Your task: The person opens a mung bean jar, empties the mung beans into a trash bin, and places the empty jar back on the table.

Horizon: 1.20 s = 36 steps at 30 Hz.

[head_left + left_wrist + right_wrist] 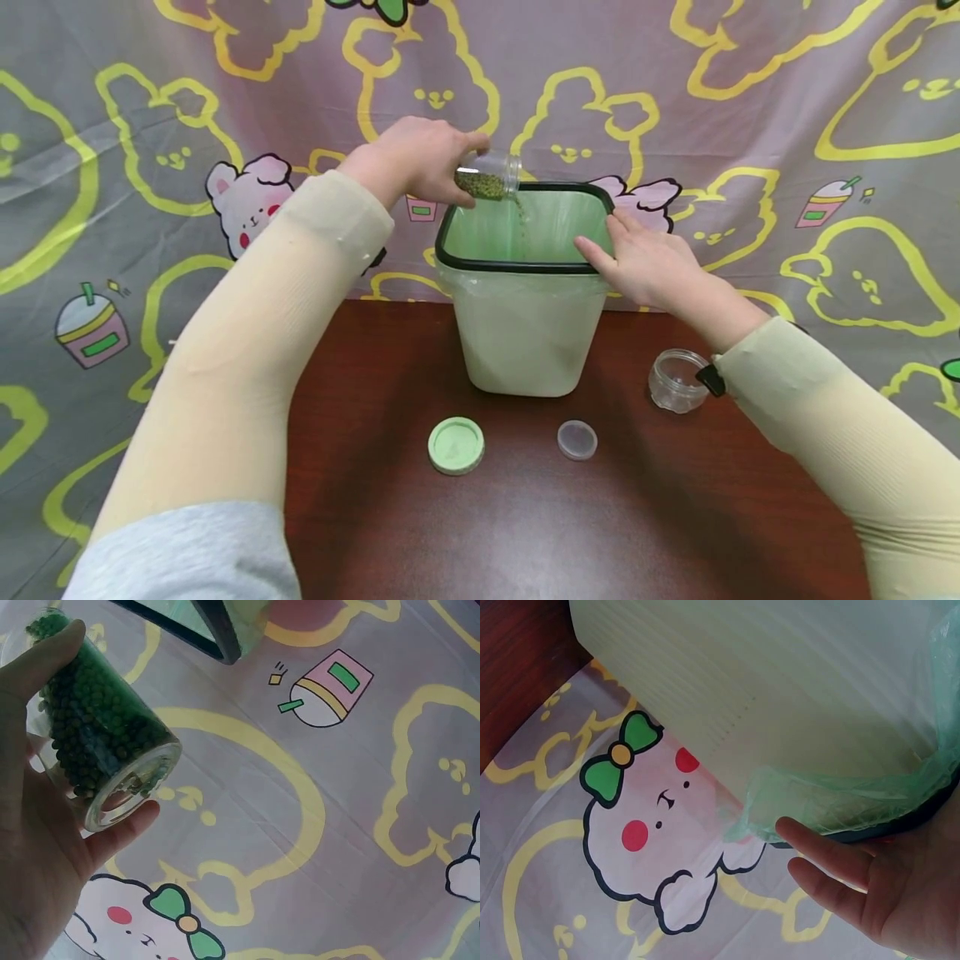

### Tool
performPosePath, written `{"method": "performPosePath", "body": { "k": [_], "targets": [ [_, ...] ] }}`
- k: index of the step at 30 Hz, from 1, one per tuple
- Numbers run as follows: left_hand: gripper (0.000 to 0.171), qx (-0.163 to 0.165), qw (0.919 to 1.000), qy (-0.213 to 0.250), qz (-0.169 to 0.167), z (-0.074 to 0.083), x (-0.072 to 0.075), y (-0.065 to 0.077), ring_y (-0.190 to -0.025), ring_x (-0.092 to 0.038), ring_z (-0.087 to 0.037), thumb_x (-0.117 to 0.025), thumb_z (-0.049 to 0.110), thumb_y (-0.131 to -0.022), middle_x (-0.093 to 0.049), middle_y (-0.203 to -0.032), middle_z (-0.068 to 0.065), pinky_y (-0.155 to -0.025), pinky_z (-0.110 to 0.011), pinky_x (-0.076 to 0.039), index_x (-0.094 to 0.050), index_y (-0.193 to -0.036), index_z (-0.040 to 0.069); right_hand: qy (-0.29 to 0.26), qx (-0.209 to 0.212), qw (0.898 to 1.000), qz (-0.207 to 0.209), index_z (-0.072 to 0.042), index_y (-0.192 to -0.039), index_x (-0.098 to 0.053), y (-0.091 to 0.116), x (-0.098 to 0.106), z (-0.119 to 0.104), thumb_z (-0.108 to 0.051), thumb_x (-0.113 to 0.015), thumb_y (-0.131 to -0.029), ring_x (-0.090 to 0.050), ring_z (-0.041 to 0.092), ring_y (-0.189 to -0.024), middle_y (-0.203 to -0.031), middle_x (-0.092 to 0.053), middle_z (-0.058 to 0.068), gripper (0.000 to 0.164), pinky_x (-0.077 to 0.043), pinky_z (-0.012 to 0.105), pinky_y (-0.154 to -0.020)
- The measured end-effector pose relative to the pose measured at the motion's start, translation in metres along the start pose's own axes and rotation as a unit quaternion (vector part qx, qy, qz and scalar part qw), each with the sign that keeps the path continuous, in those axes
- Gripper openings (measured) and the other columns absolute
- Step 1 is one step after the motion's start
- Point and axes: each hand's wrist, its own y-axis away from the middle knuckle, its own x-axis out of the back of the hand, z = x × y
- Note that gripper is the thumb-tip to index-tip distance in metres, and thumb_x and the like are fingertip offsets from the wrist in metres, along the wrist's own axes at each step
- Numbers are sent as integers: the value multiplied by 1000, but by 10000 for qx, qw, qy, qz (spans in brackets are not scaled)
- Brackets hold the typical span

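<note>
Dark reddish-brown, the glossy tabletop carries a green lid and a smaller clear lid mid-surface, with a clear container towards its far right corner. Near the far edge stands a pale bin; the right hand rests on its black rim, fingers fairly straight. Above the bin's left side, the left hand's fingers grip a tipped jar, green grains falling inside. Behind hangs a grey-pink curtain with yellow-outlined cartoon animals.
</note>
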Motion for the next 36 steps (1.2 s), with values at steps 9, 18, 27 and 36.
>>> {"method": "performPosePath", "body": {
  "k": [9,18,27,36],
  "targets": [
    [74,-43,9998,-4,-192,3,-4,0,-116,-53,-36,-65,48,-88,-57,-130,-13,-93,-56,-41,-36,-147,14,-43,-4,10000,-58,6,-151,-18,2,-2,0,-68,-10,-95,-18,41,-142,-158,-11,23,93,-31,64,-99],
    [75,-8,9999,134,9,0,0,2,-120,-51,-36,-64,48,-88,-58,-130,-14,-96,-57,-40,-34,-148,14,-39,-14,10000,-40,6,-152,-18,2,-1,0,-68,-10,-95,-21,42,-141,-159,-11,22,94,-31,64,-98],
    [71,151,9979,310,549,-3,14,6,-110,-53,-36,-65,47,-88,-57,-124,-15,-88,-56,-42,-36,-144,16,-33,-6,10000,-1,7,-151,-19,1,0,0,-68,-10,-95,-22,43,-141,-158,-12,23,94,-30,64,-99],
    [78,30,10000,35,72,2,7,0,-121,-50,-39,-63,49,-89,-55,-134,-15,-96,-56,-40,-30,-150,15,-22,-5,10000,-15,6,-151,-18,1,2,1,-69,-10,-95,-22,42,-141,-158,-12,23,94,-31,64,-97]
  ]
}}
